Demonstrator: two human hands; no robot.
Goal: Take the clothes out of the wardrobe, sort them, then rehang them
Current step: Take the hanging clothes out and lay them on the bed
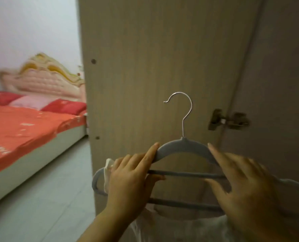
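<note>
— White garment (180, 227) is hanging closest to us, right under the wrists, isn't it?

— Yes. It is draping from the grey hanger (183, 145), which the person is holding up in front of the open wardrobe door (154, 58).

— How is the hanger lying?

— Its long axis is running left to right, spanning both hands. The metal hook (186, 109) is standing upright between them and curling open toward the left. Neither hand is sitting nearer to it; they are flanking it about evenly.

— What is the left hand (129, 179) doing?

— It is gripping the hanger's left shoulder, with the index finger stretching along the top and the thumb tucking underneath across the upper bar. A scrap of white cloth (108, 172) is poking out beside its knuckles, possibly a strap of the garment.

— And the right hand (246, 186)?

— Its fingers are lying fairly straight and spread over the right shoulder, with the thumb dipping toward the bar. It is blurring too much for me to tell whether it is gripping or only resting there.

— Where is the rail?

— It is not showing. The hinge (227, 120) is sitting to the right of the hook, so I am guessing the wardrobe's inside is lying off that way. If so, the hanger will need carrying rightward with the hook leading.
</note>
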